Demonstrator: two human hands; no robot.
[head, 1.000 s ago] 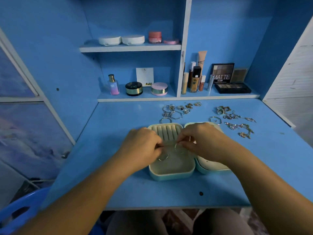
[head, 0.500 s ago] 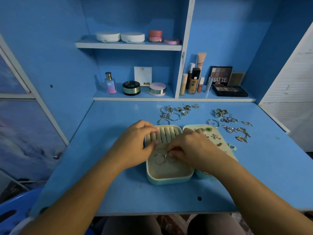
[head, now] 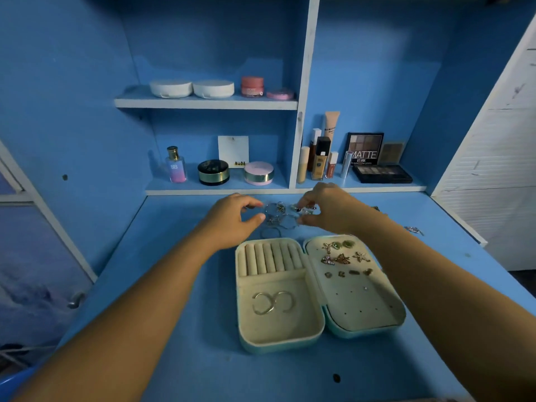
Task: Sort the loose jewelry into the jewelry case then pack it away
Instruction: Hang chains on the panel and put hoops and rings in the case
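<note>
Your jewelry case (head: 280, 340) lies open at the middle of the desk (head: 200, 358), nearer its front edge, a mint shell lined in cream. Its left half has ring rolls (head: 269, 259) at the far end and two hoop earrings (head: 272, 303) in the compartment nearer you. Its right half is a flat panel with small earrings (head: 343, 258) pinned across its far part. Beyond the case, toward the back edge, lies the loose jewelry (head: 280, 216), blurred. Your left hand (head: 232, 219) is just left of it, fingers (head: 250, 202) loosely curved, thumb and forefinger parted with nothing between them. Your right hand (head: 329, 210) is at its right side, fingers (head: 308, 201) bent close over a small piece; whether they pinch it cannot be told.
</note>
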